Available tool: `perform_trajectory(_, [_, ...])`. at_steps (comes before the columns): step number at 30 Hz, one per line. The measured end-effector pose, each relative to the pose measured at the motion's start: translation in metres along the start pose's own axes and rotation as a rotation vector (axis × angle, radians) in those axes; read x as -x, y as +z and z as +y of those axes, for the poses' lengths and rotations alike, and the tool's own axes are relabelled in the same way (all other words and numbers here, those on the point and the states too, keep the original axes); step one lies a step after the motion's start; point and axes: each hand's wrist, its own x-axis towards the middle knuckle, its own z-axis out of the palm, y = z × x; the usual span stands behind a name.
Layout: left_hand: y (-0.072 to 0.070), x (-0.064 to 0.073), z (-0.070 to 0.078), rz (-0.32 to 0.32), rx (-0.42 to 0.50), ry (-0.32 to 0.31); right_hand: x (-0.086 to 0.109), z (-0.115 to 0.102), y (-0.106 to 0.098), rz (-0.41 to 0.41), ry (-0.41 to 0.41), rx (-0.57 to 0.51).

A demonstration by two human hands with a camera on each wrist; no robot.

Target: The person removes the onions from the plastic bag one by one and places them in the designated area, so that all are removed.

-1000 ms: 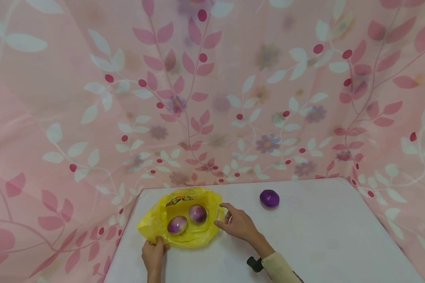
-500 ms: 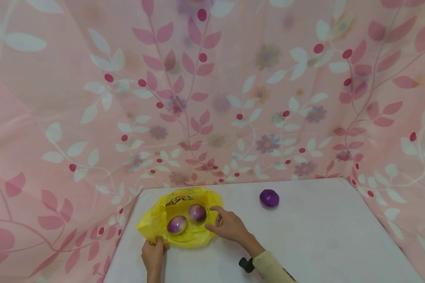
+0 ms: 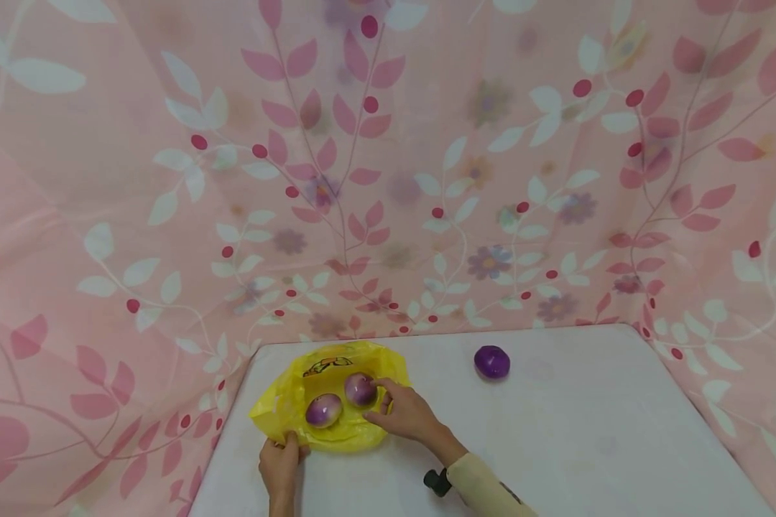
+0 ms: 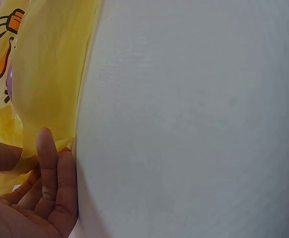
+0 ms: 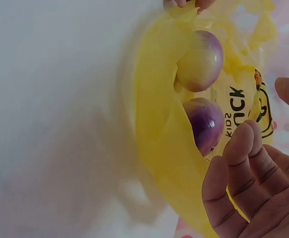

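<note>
A yellow plastic bag (image 3: 345,439) lies with its mouth open on the table's left side, a cartoon print on its inner back. Inside sit two round, glossy purple-and-white vegetables that look like turnips: a left one (image 3: 323,411) and a right one (image 3: 359,390). At the bag's front left, my left hand (image 3: 280,465) pinches the rim between thumb and fingers (image 4: 47,158). My right hand (image 3: 404,413) reaches over the right side of the opening, index fingertip at the right vegetable in the head view. Its thumb and bent fingers (image 5: 241,168) stand apart, holding nothing.
A dark purple round vegetable (image 3: 492,362) lies on the white table (image 3: 588,431), right of the bag near the back edge. Pink floral cloth (image 3: 401,179) hangs behind and at both sides. A dark device (image 3: 437,482) is at the right wrist.
My right hand has moved left, from beside the bag's right edge to over its opening by the right vegetable. The left hand and the bag have stayed nearly still.
</note>
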Motion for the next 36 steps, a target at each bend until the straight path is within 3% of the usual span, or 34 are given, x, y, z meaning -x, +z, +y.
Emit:
perform_trajectory(12, [-0.001,0.000,-0.001,0.016,-0.026,-0.023,-0.013,-0.006,0.012,0.032,0.071,0.046])
perform_trajectory(31, [-0.002,0.001,0.000,0.001,-0.039,0.038,-0.033,-0.005,0.026,0.073,0.175,0.055])
perform_trajectory(36, [-0.001,0.000,-0.001,0.004,-0.035,0.025,-0.037,-0.006,0.031,0.101,0.221,0.078])
